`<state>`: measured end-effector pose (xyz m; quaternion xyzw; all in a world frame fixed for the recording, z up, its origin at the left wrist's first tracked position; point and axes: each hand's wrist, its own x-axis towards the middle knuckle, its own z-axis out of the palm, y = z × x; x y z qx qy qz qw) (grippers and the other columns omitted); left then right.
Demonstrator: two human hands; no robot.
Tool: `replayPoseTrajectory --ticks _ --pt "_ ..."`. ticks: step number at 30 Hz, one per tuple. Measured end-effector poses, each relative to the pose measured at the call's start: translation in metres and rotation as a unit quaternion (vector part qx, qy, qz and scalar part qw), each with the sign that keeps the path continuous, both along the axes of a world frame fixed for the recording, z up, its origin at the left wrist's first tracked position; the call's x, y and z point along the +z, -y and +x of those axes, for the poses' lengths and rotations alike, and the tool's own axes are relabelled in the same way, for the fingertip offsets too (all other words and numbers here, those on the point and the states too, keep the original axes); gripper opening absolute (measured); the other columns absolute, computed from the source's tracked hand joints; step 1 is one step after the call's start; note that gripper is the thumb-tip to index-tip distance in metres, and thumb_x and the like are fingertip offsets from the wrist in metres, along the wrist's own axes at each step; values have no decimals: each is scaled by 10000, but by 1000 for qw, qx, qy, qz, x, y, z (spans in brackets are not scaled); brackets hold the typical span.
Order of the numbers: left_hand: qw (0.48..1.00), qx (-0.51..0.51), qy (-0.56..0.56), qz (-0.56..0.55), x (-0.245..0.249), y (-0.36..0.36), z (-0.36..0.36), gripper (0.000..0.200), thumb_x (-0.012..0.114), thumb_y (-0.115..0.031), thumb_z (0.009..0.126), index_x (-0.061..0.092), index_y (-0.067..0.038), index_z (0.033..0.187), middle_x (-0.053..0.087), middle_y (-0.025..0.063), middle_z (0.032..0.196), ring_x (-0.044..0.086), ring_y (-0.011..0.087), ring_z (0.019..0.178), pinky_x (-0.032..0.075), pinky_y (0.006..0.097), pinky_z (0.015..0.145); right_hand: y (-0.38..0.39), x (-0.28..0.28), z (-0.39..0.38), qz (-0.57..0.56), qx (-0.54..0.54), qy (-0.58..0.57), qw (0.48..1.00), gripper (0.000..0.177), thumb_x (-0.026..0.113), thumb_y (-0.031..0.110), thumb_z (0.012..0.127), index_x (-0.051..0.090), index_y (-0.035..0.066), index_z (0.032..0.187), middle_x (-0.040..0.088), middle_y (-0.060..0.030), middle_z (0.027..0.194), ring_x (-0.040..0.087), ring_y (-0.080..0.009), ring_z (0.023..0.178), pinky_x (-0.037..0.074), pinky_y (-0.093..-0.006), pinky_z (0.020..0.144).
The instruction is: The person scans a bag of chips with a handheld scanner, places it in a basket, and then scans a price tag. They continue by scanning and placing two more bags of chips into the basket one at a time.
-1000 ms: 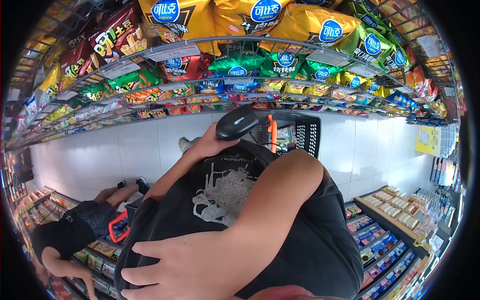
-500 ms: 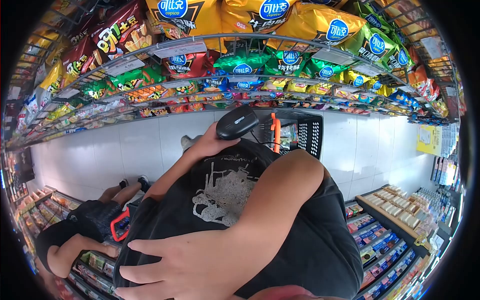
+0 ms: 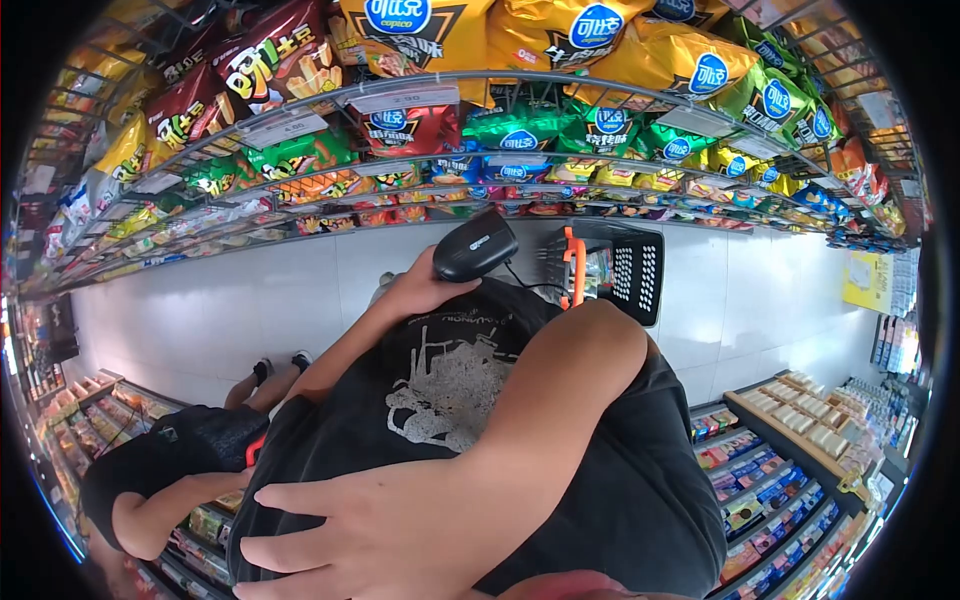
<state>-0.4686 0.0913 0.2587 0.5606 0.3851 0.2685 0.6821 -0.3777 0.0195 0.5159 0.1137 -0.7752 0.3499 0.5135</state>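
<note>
My left hand is closed around the black handheld device, just in front of the dark printed shirt. Only part of this hand shows, and a thin cable runs from the device towards the right. Across my chest lies my right arm, bent at the elbow. My right hand rests on the shirt near my left shoulder, its fingers spread and nothing in them.
Snack bags fill the wire shelves in front. Beyond my body stands a black basket with an orange handle. Another person is at the lower left beside shelves. More stocked racks line the lower right.
Shelves and basket have shifted right in the view. The other person's arm and body have changed position slightly, and less of the red handle beside them shows. Both my hands keep their positions.
</note>
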Motion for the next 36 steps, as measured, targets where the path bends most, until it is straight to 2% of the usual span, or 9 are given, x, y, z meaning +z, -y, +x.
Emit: replayPoseTrajectory --ticks 10,14,17,21,25,28,31,34,36 --pt "1000 19 -2 8 6 -2 -23 396 769 -50 835 618 -13 1199 689 37 1074 591 101 997 467 286 920 -2 -2 -18 24 -21 -18 999 334 599 442 851 754 154 784 555 -140 1338 551 -376 1152 466 -533 902" --pt "1000 21 0 -9 5 0 -15 388 769 -50 834 620 -13 1190 689 32 1065 593 99 987 470 286 912 5 0 -17 -84 21 -76 993 216 686 221 715 627 78 564 576 -94 1263 528 -318 1128 476 -479 862" --pt "1000 22 10 -16 -1 3 -4 384 769 -52 835 621 -14 1188 690 32 1055 594 97 984 473 285 906 1 3 -9 -50 -10 -69 996 205 676 223 714 627 81 574 568 -99 1252 527 -324 1119 471 -477 866" --pt "1000 1 -3 1 -4 3 11 375 772 -64 837 624 -14 1178 691 35 1042 594 99 977 477 289 897 -18 9 36 -9 84 55 995 126 692 208 715 659 89 686 551 -105 1271 525 -288 1127 462 -502 891" --pt "999 32 17 23 -6 8 22 370 774 -75 839 626 -10 1171 689 35 1041 595 100 965 480 292 891 -47 1 76 52 174 194 964 270 596 376 882 715 145 954 620 -114 1230 615 -330 1054 488 -462 852" --pt "990 116 54 -50 -18 7 18 321 748 -59 853 639 -10 1152 678 27 1021 601 101 937 487 289 851 -92 -33 99 -35 180 150 972 208 574 235 902 680 68 966 659 -120 1000 622 -324 826 490 -398 703" --pt "972 199 92 -81 -41 9 -1 264 707 -27 872 651 -10 1130 662 25 974 602 90 865 488 271 764 -128 -82 124 -172 -137 272 937 190 661 141 856 657 54 1025 653 -106 903 637 -358 844 522 -395 767" --pt "964 242 92 -52 -49 20 -14 261 664 -5 851 635 1 1110 636 32 893 595 104 776 480 279 716 -153 -154 147 -99 -475 462 742 343 725 166 814 626 70 1128 649 -130 1071 603 -356 1034 507 -399 872" --pt "957 269 77 -70 -54 33 -26 282 616 0 820 607 5 1102 615 52 859 604 144 757 499 315 746 -173 -189 150 -124 -551 468 680 542 769 234 776 571 100 1262 571 -166 1258 511 -399 1193 468 -476 951"
